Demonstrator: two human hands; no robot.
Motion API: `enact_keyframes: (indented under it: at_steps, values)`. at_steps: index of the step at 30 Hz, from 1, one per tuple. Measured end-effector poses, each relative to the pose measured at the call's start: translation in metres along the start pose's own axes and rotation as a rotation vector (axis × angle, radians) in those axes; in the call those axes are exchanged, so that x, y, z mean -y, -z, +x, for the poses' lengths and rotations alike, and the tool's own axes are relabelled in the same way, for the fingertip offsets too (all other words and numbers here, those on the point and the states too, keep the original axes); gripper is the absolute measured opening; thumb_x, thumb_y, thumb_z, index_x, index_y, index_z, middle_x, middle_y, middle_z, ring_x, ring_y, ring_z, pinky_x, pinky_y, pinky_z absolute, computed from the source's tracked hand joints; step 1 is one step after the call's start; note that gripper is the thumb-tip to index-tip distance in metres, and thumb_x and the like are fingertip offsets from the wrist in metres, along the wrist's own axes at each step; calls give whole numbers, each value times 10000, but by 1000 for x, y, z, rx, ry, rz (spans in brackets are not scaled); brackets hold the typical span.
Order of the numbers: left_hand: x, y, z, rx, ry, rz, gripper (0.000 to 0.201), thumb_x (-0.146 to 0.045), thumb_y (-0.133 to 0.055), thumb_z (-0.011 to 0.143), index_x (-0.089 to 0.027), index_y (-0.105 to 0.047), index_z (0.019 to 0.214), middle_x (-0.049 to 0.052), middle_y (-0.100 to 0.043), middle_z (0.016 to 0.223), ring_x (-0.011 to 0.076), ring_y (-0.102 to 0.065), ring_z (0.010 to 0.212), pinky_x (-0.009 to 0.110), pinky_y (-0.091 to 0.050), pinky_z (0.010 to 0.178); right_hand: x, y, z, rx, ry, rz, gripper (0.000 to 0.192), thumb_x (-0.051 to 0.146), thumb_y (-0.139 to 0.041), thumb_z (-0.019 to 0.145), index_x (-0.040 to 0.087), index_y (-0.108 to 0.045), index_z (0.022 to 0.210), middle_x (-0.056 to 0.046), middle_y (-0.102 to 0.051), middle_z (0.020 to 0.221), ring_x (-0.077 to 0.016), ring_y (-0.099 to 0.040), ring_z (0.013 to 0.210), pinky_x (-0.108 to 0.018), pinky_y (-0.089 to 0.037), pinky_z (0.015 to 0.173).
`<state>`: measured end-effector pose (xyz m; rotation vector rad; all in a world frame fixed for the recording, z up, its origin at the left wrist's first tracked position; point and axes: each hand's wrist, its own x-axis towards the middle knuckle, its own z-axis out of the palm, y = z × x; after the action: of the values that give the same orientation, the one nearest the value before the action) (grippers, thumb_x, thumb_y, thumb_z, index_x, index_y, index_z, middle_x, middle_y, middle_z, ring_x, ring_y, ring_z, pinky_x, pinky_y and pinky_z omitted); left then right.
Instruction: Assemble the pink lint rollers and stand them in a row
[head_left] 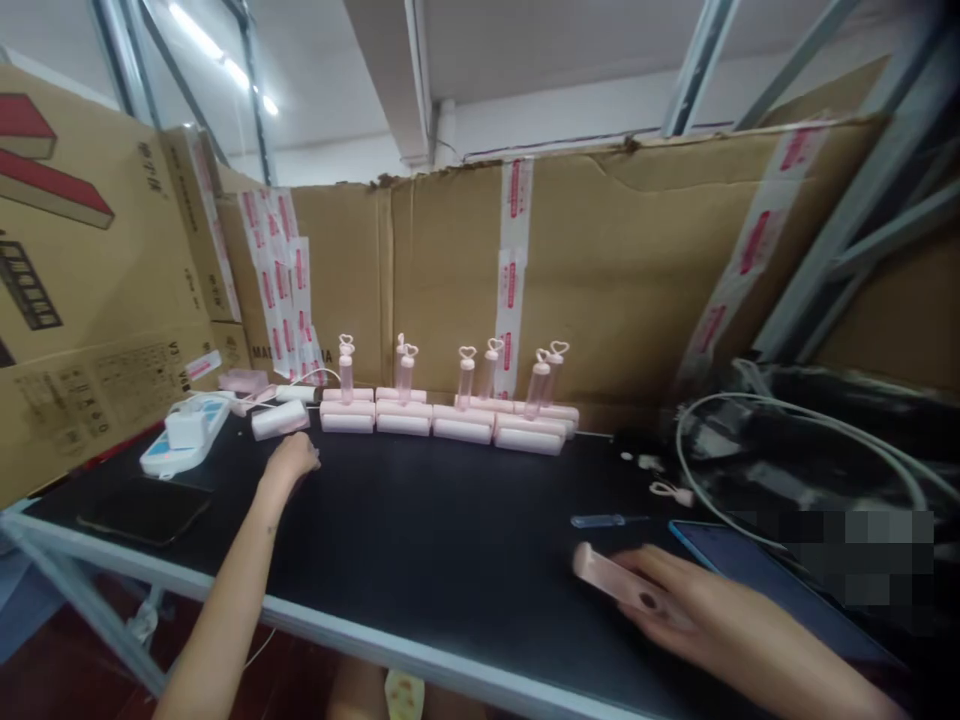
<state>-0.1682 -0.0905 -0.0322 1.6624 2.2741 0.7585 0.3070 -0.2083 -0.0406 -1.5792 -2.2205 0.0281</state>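
Matt tabletop (435,540); cardboard panel (637,240); smooth plastic casing (609,574)

A single camera looks out from the wearer's head, facing forward and down across the table (450,540). The wide view takes in the cardboard wall (622,260) behind and the ceiling (525,50) above. The right grip (690,592) is close to the lens, the left grip (292,458) farther off, the pink devices (529,437) near mid-frame. The wearer's legs (356,690) show at the bottom edge.
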Motion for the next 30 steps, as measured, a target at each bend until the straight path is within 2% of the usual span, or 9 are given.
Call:
enact_keyframes:
  at_steps: [2, 6, 9, 12, 16, 18, 20, 24, 30]
  values:
    - [-15, 1, -1, 0, -112, -94, 229, -206, -654, 640, -150, -644, 862, 96, -679, 802, 249, -638, 791, 309, -448, 725, 30, 5, 18, 110, 48, 179, 226, 412, -530, 777, 255, -584, 931, -28, -673, 858, -197, -644, 723, -283, -501, 653]
    - [-67, -15, -13, 46, -406, -311, 395, -315, -553, 772, -167, -563, 1138, 61, -676, 918, 184, -635, 803, 269, -470, 734, 72, 11, 62, 72, 107, 314, 310, 461, -451, 831, 204, -528, 987, -29, -643, 859, -170, -603, 708, -264, -475, 641]
    - [-100, -41, -32, 207, -694, -353, 345, -330, -620, 717, -186, -646, 1030, 52, -654, 930, 176, -621, 775, 275, -478, 743, 83, -1, 83, 67, 158, 286, 272, 414, -504, 800, 211, -535, 979, -21, -638, 889, -177, -608, 739, -277, -473, 669]
    - [-106, -56, -43, 291, -820, -173, 504, -400, -670, 672, -202, -602, 1130, 65, -622, 971, 204, -611, 834, 303, -474, 763, 79, -24, 86, 25, 191, 206, 221, 346, -505, 797, 229, -531, 983, -17, -628, 901, -175, -622, 753, -284, -478, 668]
    - [-61, -30, -19, 6, -814, -34, 581, -536, -587, 721, -203, -527, 1194, 107, -590, 1120, 269, -545, 1040, 386, -414, 914, 67, -48, 77, -6, 332, 73, 194, 252, -470, 809, 241, -535, 991, -23, -617, 933, -174, -636, 803, -276, -490, 658]
    - [-22, -5, 6, -258, -694, 69, 508, -479, -501, 796, -175, -502, 1204, 142, -529, 1230, 299, -457, 1167, 429, -324, 1003, 65, -53, 73, -32, 383, 17, 196, 218, -477, 795, 239, -546, 978, -29, -617, 929, -184, -634, 841, -275, -495, 663]
    - [17, 17, 30, -388, -523, 216, 583, -454, -522, 775, -131, -438, 1254, 184, -441, 1326, 353, -319, 1277, 487, -210, 1053, 68, -55, 72, -47, 402, -8, 200, 207, -481, 791, 237, -554, 975, -29, -619, 910, -183, -633, 829, -265, -493, 634]
    - [71, 35, 57, -156, -347, 351, 717, -496, -585, 675, -100, -405, 1245, 210, -433, 1314, 386, -337, 1256, 496, -242, 1022, 73, -51, 72, -42, 404, -39, 192, 229, -479, 805, 243, -565, 976, -31, -623, 912, -178, -622, 813, -250, -477, 600]
    - [90, 37, 46, -106, -349, 341, 730, -477, -552, 651, -83, -371, 1238, 178, -411, 1222, 348, -397, 1185, 455, -323, 989, 66, -43, 70, -90, 296, -70, 166, 274, -505, 798, 230, -571, 944, -26, -636, 883, -180, -612, 776, -273, -452, 638]
